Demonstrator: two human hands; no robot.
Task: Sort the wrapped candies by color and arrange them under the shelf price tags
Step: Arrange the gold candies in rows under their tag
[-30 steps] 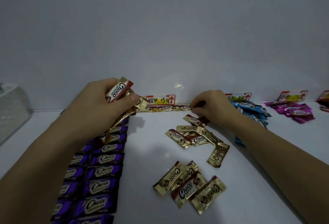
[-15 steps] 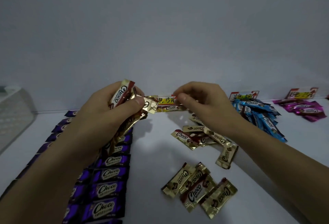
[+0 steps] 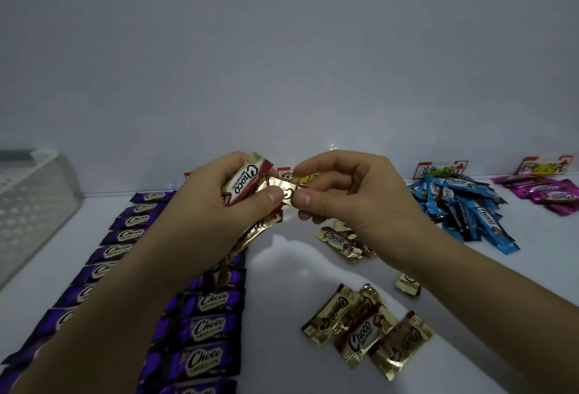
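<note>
The left hand (image 3: 219, 205) grips a bunch (image 3: 244, 185) of gold candies, fingers curled round it and thumb pressed on top; the right hand (image 3: 354, 196), just beside it at three o'clock, pinches one gold candy (image 3: 283, 191) between thumb and forefinger; the left thumb touches that same candy; both hands hover over the white shelf (image 3: 282, 271), close to the back wall; at twelve o'clock of them a price tag (image 3: 285, 171) shows in part, mostly hidden by the fingers; at seven o'clock purple candies (image 3: 203, 328) lie flat in columns running from the wall toward the viewer, partly covered by the left forearm; at five o'clock a gold pile (image 3: 366, 328) lies loose, its pieces overlapping; a smaller gold cluster (image 3: 341, 241) lies just under the right hand, and a lone gold piece (image 3: 407, 285) peeps out beside the right forearm; at three o'clock a blue heap (image 3: 463, 205) lies below a blue tag (image 3: 438, 169); farther out at three o'clock a pink heap (image 3: 545, 193) lies below a pink tag (image 3: 542, 166); at nine o'clock a white basket (image 3: 28, 205) stands at the frame's edge.
</note>
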